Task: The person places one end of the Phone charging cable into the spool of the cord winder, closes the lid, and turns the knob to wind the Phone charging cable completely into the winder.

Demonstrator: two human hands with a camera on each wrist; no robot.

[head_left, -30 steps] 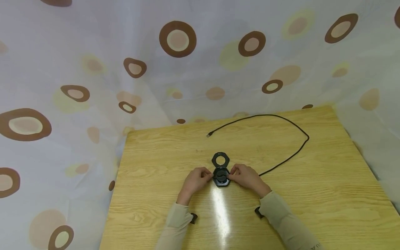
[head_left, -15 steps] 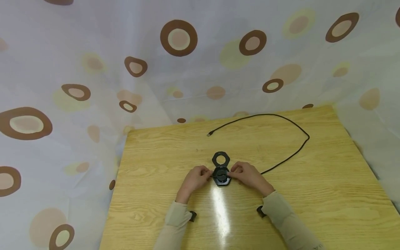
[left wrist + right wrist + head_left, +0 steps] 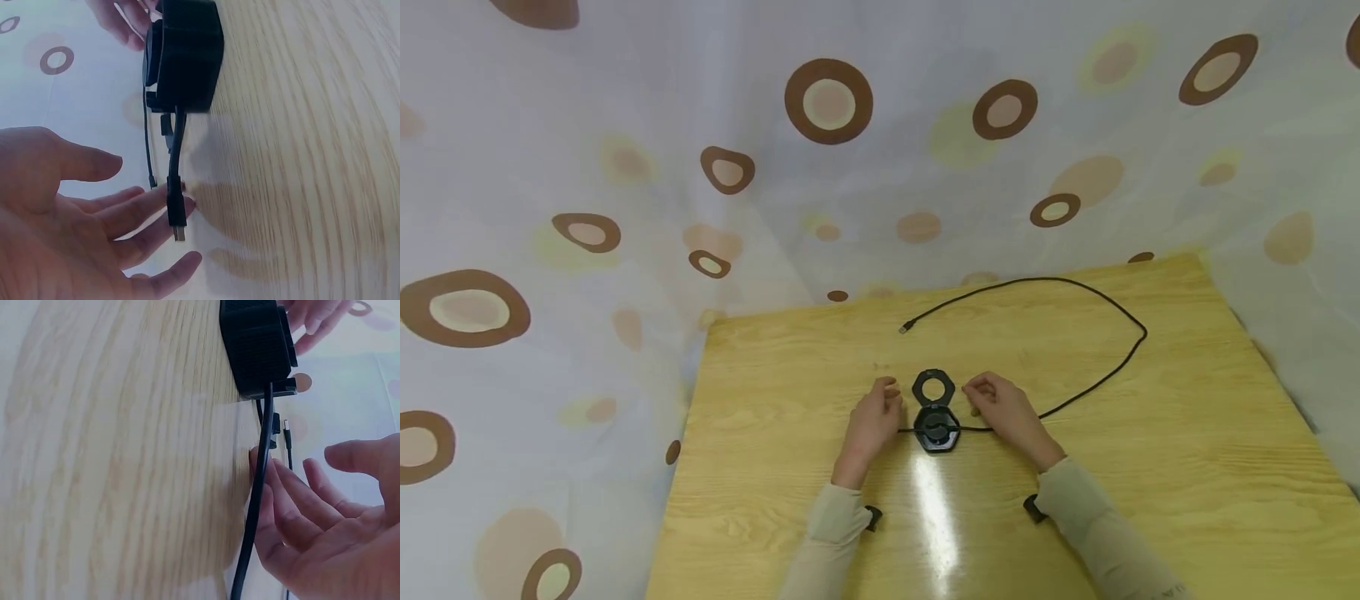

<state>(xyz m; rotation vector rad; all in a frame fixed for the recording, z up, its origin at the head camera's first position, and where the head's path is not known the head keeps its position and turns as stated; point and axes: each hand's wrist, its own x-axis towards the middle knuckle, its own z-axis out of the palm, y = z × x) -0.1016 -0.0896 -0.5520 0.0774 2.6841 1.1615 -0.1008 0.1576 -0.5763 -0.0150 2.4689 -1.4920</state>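
A black hexagonal case [image 3: 937, 443] rests on the table, its ring-shaped lid [image 3: 918, 389] folded back toward the far side. The black USB cable [image 3: 973, 429] passes across the case and comes out on both sides. On the left, its short end with a small plug [image 3: 176, 209] sticks out in the left wrist view. My left hand [image 3: 871, 422] is beside that end, thumb and fingers spread and holding nothing. To the right of the case is my right hand [image 3: 1007, 414], fingers loosely bent behind the cable in the right wrist view, thumb apart from them.
The rest of the cable curves over the wooden table [image 3: 775, 375] to the far right and back to a USB plug [image 3: 907, 327] near the far edge. A patterned sheet [image 3: 880, 183] rises behind the table. Black wrist straps show below both sleeves.
Both hands have let go and drawn away from the case, the left leftward, the right rightward and farther forward. The cable now shows on both sides of the case.
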